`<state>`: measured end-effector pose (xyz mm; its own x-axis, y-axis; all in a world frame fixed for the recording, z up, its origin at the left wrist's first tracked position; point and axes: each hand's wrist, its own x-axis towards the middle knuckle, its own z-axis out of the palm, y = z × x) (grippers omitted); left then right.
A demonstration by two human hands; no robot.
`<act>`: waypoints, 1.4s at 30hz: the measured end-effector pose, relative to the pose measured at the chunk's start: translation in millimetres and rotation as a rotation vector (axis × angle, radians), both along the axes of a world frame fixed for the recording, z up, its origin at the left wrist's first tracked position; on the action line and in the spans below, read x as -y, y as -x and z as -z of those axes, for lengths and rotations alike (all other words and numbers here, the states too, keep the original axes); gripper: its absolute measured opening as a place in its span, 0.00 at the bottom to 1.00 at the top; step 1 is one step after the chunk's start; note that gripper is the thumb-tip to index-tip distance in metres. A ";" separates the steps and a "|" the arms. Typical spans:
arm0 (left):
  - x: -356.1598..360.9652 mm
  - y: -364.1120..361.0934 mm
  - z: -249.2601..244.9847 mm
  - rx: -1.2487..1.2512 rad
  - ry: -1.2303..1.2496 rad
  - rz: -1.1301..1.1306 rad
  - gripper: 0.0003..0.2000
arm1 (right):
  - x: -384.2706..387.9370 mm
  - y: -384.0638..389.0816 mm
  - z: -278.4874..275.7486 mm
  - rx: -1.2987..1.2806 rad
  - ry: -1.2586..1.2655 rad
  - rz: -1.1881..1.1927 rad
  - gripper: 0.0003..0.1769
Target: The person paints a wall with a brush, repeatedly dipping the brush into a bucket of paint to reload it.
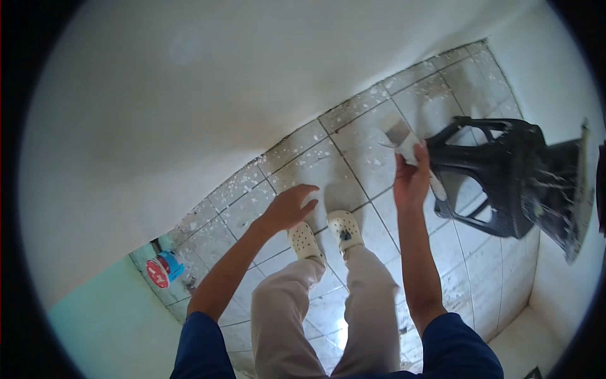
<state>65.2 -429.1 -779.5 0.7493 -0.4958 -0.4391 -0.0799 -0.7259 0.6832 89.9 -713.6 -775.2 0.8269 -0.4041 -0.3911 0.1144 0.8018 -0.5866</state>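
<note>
A flat paintbrush (pixel 396 131) with pale and greyish bristles is in my right hand (pixel 411 174), whose fingers are closed around it. Its pale handle (pixel 437 187) sticks out below the wrist side of the hand. My left hand (pixel 288 207) is raised over the floor with thumb and fingers apart, and nothing is in it. To the right of the brush stands a black plastic stool (pixel 514 170). On the stool sits a dark container (pixel 558 183) streaked with white, with a pale rim.
White walls (pixel 189 114) enclose the narrow tiled floor (pixel 353 151), which is spotted with white flecks along the wall edge. A small blue and red tub (pixel 164 270) lies near the left corner. My feet are in cream clogs (pixel 344 230) between the hands.
</note>
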 end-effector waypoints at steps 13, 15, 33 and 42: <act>-40.4 -27.4 163.3 0.122 0.032 -0.020 0.16 | -121.5 -60.1 293.6 -0.143 0.233 -0.007 0.14; -53.2 -16.2 163.3 0.096 0.050 -0.082 0.16 | -131.1 -64.7 308.5 -0.144 0.209 0.009 0.14; -66.1 0.8 162.7 0.109 0.097 -0.246 0.17 | -159.8 -125.9 39.7 0.451 0.150 0.218 0.21; -60.1 -1.1 151.5 0.137 0.081 -0.227 0.17 | -154.7 -104.2 302.4 -0.140 0.157 0.062 0.23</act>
<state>66.3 -368.9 -931.0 0.8947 -0.3381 -0.2918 -0.0173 -0.6791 0.7338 194.1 -558.9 -1077.5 0.7404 -0.5176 -0.4289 0.0693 0.6935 -0.7172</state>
